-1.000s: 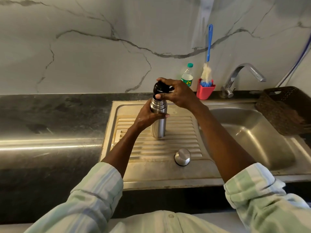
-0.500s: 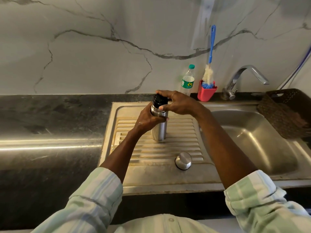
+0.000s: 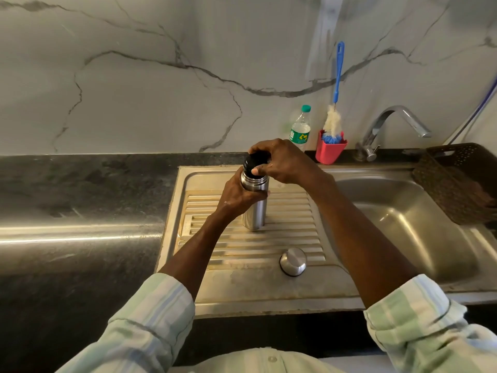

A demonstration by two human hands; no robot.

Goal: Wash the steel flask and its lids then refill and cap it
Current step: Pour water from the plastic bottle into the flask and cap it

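At frame centre, the steel flask stands upright on the ribbed drainboard, left hand wrapped round its shoulder. Directly above, right hand fingers grip the black inner lid seated on the mouth, in line with the flask's vertical axis. The steel cap waits nearer the lower edge; nothing obstructs.

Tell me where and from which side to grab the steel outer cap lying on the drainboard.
Take the steel outer cap by its round side wall, coming straight down from above. It appears to sit dome-up on the drainboard, apart from the flask, with open space all around. The smooth dome gives little purchase, so fingers should straddle the rim.
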